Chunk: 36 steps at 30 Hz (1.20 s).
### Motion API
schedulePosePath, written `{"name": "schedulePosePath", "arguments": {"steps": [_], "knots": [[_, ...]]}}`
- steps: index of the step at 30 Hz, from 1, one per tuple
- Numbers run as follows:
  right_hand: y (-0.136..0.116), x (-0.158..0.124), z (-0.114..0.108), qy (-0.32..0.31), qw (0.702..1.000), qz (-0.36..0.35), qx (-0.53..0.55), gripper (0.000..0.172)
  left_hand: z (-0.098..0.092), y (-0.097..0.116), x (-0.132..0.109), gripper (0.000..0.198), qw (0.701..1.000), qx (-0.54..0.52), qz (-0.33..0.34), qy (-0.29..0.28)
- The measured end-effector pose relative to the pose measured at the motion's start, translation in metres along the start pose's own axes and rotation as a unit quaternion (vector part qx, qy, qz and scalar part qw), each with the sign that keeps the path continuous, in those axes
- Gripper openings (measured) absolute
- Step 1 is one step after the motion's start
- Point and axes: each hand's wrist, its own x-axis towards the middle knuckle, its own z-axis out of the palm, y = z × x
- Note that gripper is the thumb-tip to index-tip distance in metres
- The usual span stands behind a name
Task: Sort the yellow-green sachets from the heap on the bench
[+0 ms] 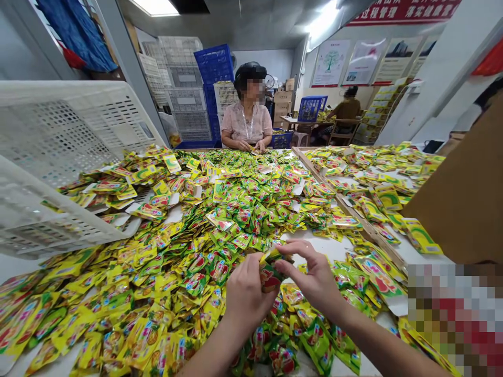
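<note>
A wide heap of small yellow-green sachets [236, 209] covers the white table [330, 246]. Low in the middle of the head view, my left hand [245, 296] is closed around a small stack of sachets [269, 275], thumb on top. My right hand [314, 277] meets it from the right, its thumb and fingers pinched on the same stack. Both wrists rest just above the loose sachets at the near edge.
A tipped white plastic crate [58, 157] lies on the left with sachets spilling from it. A brown cardboard box [467, 193] stands at the right. Across the table a seated person [247, 118] handles sachets. Stacked crates [188, 89] line the back wall.
</note>
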Motion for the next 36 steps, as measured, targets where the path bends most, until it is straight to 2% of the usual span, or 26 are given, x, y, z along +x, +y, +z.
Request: {"name": "schedulePosePath", "arguments": {"steps": [2, 4, 6, 8, 10, 11, 13, 15, 17, 19, 22, 24, 26, 27, 29, 31, 32, 33, 34, 35, 36], "knots": [[0.001, 0.001, 0.004, 0.022, 0.999, 0.031, 0.020, 0.017, -0.001, 0.000, -0.001, 0.037, 1.000, -0.019, 0.004, -0.010], [-0.002, 0.000, 0.006, 0.001, 1.000, 0.021, 0.005, 0.011, -0.001, 0.000, -0.003, 0.037, 0.999, -0.035, -0.005, -0.012], [-0.008, -0.001, 0.006, -0.087, 0.996, -0.010, -0.022, 0.012, -0.001, 0.000, -0.004, 0.032, 0.999, -0.041, -0.023, -0.009], [-0.015, -0.003, 0.006, -0.193, 0.979, -0.032, -0.051, 0.011, 0.000, -0.001, -0.005, 0.030, 0.998, -0.046, -0.037, -0.013], [-0.020, -0.004, 0.005, -0.248, 0.965, -0.035, -0.072, 0.007, -0.001, -0.002, -0.004, 0.031, 0.997, -0.055, -0.042, -0.025], [-0.020, -0.004, 0.005, -0.244, 0.966, -0.027, -0.077, 0.009, -0.002, -0.002, -0.003, 0.031, 0.997, -0.062, -0.037, -0.030], [-0.017, -0.001, 0.004, -0.188, 0.981, 0.016, -0.054, 0.007, -0.007, -0.003, 0.001, 0.036, 0.997, -0.071, -0.030, -0.024], [-0.012, 0.003, 0.002, -0.119, 0.988, 0.093, 0.024, 0.009, -0.013, -0.004, 0.006, 0.049, 0.995, -0.092, -0.040, -0.010], [-0.009, 0.008, -0.001, -0.095, 0.974, 0.167, 0.118, 0.019, -0.019, -0.004, 0.010, 0.059, 0.982, -0.163, -0.087, -0.023], [-0.009, 0.011, -0.005, -0.130, 0.952, 0.207, 0.183, 0.027, -0.022, -0.004, 0.011, 0.054, 0.940, -0.292, -0.164, -0.069], [-0.012, 0.010, -0.007, -0.215, 0.933, 0.210, 0.200, 0.033, -0.020, -0.002, 0.009, 0.043, 0.849, -0.443, -0.268, -0.104], [-0.012, 0.007, -0.006, -0.237, 0.932, 0.202, 0.185, 0.035, -0.017, -0.002, 0.008, 0.044, 0.824, -0.474, -0.291, -0.104], [-0.009, 0.004, -0.004, -0.232, 0.936, 0.196, 0.178, 0.034, -0.015, -0.003, 0.008, 0.043, 0.824, -0.480, -0.282, -0.104], [-0.007, 0.002, -0.002, -0.209, 0.942, 0.196, 0.176, 0.033, -0.013, -0.003, 0.007, 0.043, 0.825, -0.482, -0.277, -0.103], [-0.002, -0.004, 0.004, -0.089, 0.963, 0.189, 0.169, 0.032, -0.011, -0.003, 0.006, 0.042, 0.824, -0.487, -0.276, -0.091], [0.004, -0.009, 0.008, 0.038, 0.966, 0.192, 0.170, 0.049, -0.009, -0.002, 0.005, 0.041, 0.819, -0.490, -0.281, -0.096], [0.007, -0.012, 0.008, 0.054, 0.959, 0.211, 0.182, 0.060, -0.008, -0.002, 0.004, 0.040, 0.821, -0.487, -0.277, -0.110], [0.011, -0.013, 0.006, 0.021, 0.949, 0.244, 0.200, 0.064, -0.008, -0.003, 0.004, 0.039, 0.825, -0.479, -0.269, -0.130], [0.015, -0.012, 0.001, -0.043, 0.932, 0.286, 0.217, 0.062, -0.008, -0.004, 0.004, 0.038, 0.831, -0.469, -0.257, -0.150], [0.019, -0.007, -0.008, -0.105, 0.912, 0.327, 0.223, 0.055, -0.007, -0.005, 0.004, 0.039, 0.838, -0.459, -0.245, -0.164], [0.024, 0.001, -0.021, -0.139, 0.899, 0.354, 0.218, 0.047, -0.008, -0.008, 0.005, 0.042, 0.847, -0.450, -0.233, -0.163]]}}
